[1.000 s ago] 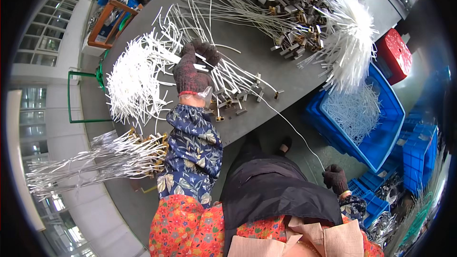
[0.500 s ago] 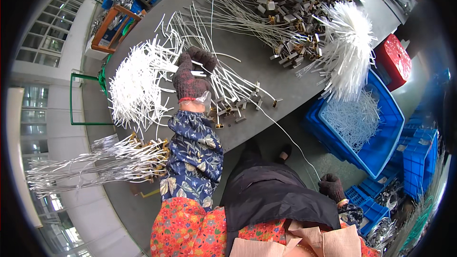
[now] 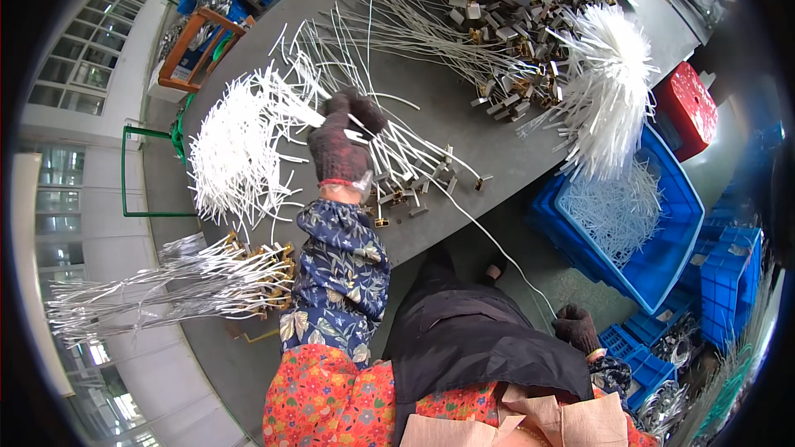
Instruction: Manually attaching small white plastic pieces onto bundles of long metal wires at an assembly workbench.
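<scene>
My left hand, in a dark knitted glove and slightly blurred, is closed around a few short white tubes over the grey table. Just left of it spreads a heap of loose white tubes. Below and right of it lie white wires tipped with small metal blocks. My right hand, gloved too, is low at the right beside the dark apron, its fingers closed on the end of a long white wire. That wire hangs in a curve from the table edge; whether the left hand touches it is hidden.
A large pile of metal-block wires covers the far table. A bundle of translucent tubes stands at its right edge. Blue bin holds thin white pieces; a red stool is behind it. More wire bundles lie at left.
My left hand has shifted slightly right and turned, with the tubes still in its grip. My right hand and the hanging wire have barely moved.
</scene>
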The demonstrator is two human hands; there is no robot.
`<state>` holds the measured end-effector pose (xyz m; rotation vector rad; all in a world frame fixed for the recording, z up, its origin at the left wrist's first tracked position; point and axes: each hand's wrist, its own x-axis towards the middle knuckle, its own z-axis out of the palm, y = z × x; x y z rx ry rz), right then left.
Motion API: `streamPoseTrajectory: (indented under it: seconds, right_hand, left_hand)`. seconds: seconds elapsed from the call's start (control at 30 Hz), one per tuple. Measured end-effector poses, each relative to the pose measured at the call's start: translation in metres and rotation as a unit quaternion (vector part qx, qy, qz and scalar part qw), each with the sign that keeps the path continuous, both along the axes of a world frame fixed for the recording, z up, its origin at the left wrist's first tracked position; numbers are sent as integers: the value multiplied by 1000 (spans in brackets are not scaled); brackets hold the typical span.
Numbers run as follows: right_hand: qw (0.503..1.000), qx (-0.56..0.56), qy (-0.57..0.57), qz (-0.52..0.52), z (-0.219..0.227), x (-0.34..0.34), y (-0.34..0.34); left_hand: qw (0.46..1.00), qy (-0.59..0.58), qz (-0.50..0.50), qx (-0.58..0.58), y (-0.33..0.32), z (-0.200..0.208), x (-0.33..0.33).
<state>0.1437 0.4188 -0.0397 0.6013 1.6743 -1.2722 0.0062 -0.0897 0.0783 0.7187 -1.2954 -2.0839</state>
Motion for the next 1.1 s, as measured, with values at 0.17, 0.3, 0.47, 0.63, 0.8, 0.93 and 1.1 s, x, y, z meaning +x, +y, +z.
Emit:
streamPoseTrajectory:
  seconds: [0.17, 0.3, 0.47, 0.63, 0.8, 0.93, 1.1]
  right_hand:
    - [996, -71, 51, -23, 18, -23, -33]
    - [985, -110, 134, 19, 76, -102, -160]
    - [957, -191, 182, 122, 104, -149, -248]
    - [956, -232, 112, 141, 102, -168, -268]
    - [960, -221, 97, 145, 82, -159, -263]
    - [965, -224, 104, 90, 96, -161, -291]
    - [890, -193, 305, 278, 82, -174, -282]
  left_hand:
    - [958, -123, -258, -12, 63, -25, 24]
    - [818, -167, -371, -407, 109, -51, 49]
    - [933, -225, -281, -2, 97, -28, 32]
    - [934, -162, -303, -93, 54, -30, 32]
    - [959, -189, -207, 40, 24, -11, 22]
    - [881, -254, -234, -323, 40, -62, 31]
    - [876, -386, -247, -150, -26, -41, 27]
